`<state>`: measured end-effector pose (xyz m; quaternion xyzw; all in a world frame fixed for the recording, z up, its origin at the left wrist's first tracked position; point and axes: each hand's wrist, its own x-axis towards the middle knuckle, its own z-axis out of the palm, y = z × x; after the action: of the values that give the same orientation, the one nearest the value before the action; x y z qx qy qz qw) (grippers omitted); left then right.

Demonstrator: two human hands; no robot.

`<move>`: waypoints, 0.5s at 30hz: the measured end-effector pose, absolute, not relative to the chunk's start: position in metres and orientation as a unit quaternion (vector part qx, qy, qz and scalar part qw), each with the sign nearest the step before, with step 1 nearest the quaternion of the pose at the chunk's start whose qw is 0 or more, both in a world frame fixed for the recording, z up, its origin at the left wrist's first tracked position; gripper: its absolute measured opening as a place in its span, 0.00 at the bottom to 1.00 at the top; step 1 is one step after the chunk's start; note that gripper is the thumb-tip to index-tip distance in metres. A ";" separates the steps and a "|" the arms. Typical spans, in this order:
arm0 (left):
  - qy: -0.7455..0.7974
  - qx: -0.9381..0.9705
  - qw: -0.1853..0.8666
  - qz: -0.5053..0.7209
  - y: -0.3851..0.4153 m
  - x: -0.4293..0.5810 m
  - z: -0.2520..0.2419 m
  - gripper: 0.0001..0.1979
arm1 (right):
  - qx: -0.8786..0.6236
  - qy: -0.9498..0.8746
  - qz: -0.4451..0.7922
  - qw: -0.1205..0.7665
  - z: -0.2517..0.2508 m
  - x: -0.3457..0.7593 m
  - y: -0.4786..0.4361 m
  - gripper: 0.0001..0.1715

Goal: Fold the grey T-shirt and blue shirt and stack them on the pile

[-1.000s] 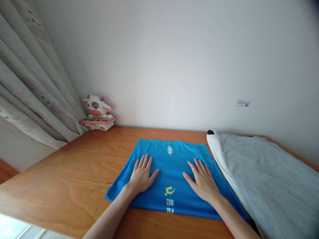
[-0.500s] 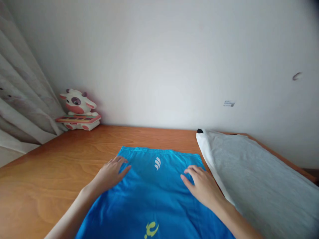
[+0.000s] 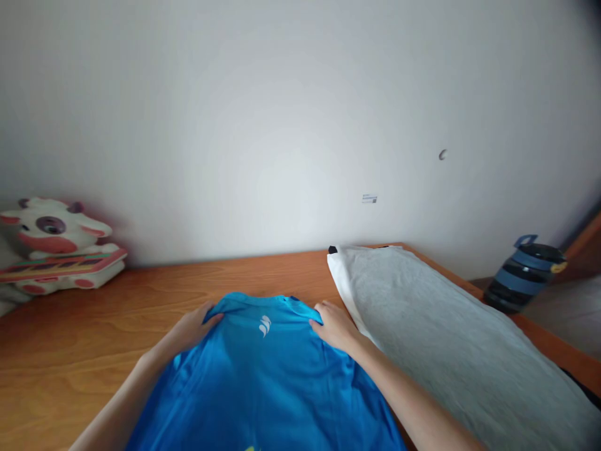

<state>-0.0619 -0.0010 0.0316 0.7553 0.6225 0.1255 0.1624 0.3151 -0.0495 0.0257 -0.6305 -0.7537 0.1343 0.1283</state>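
Observation:
A blue garment (image 3: 267, 382), probably a shirt, lies on the wooden table with a white leaf-like mark near its far edge. My left hand (image 3: 195, 327) pinches its far left corner between thumb and fingers. At the far right corner, my right hand (image 3: 334, 322) grips the cloth the same way. Between the two hands the far edge is lifted a little and wavy. Only the tip of a yellow print shows at the bottom of the view, and the near part of the garment is out of sight.
To the right lies a grey cloth (image 3: 436, 332) with a white edge, spread flat beside the blue garment. A cow-shaped toy keyboard (image 3: 66, 250) stands at the back left of the wooden table (image 3: 117, 326). At the far right is a blue and black bottle (image 3: 523, 275). A white wall rises behind.
Both hands, open over the garment before, have closed on its far corners, and the far edge has bunched and lifted. The view has turned right, bringing the bottle into sight.

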 end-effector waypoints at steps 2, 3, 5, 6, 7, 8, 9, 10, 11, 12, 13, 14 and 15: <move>0.623 0.751 0.157 0.149 -0.001 -0.057 0.028 0.21 | -0.636 -0.747 0.136 0.140 0.029 0.321 -0.054 0.12; 0.627 0.747 0.156 0.155 -0.002 -0.054 0.026 0.20 | -0.638 -0.743 0.139 0.145 0.032 0.324 -0.057 0.12; 0.646 0.731 0.143 0.167 -0.005 -0.047 0.023 0.20 | -0.641 -0.737 0.147 0.157 0.037 0.330 -0.064 0.10; 0.656 0.722 0.133 0.176 -0.006 -0.042 0.024 0.20 | -0.641 -0.735 0.149 0.165 0.040 0.334 -0.069 0.10; 0.665 0.713 0.120 0.187 -0.008 -0.037 0.027 0.21 | -0.639 -0.734 0.148 0.176 0.044 0.337 -0.075 0.10; 0.670 0.707 0.107 0.200 -0.009 -0.030 0.033 0.21 | -0.637 -0.733 0.142 0.193 0.048 0.340 -0.081 0.09; 0.670 0.704 0.096 0.214 -0.010 -0.023 0.041 0.21 | -0.634 -0.731 0.132 0.215 0.052 0.344 -0.090 0.10; 0.667 0.704 0.084 0.229 -0.009 -0.015 0.052 0.22 | -0.629 -0.729 0.118 0.243 0.056 0.348 -0.100 0.11; 0.663 0.704 0.072 0.243 -0.008 -0.005 0.064 0.22 | -0.622 -0.726 0.100 0.276 0.061 0.352 -0.111 0.12; 0.657 0.707 0.059 0.256 -0.006 0.006 0.079 0.23 | -0.615 -0.720 0.078 0.311 0.066 0.358 -0.123 0.13; 0.646 0.713 0.046 0.268 -0.002 0.020 0.095 0.24 | -0.610 -0.713 0.056 0.343 0.072 0.364 -0.136 0.14; 0.632 0.722 0.035 0.279 0.004 0.036 0.112 0.24 | -0.607 -0.703 0.034 0.369 0.078 0.372 -0.149 0.15; 0.614 0.734 0.024 0.289 0.012 0.056 0.129 0.25 | -0.609 -0.692 0.010 0.388 0.085 0.381 -0.161 0.16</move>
<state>0.0559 0.0118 0.1293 0.7344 0.6135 0.2894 0.0239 0.3811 -0.1609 0.0851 -0.6087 -0.6920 0.0105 0.3878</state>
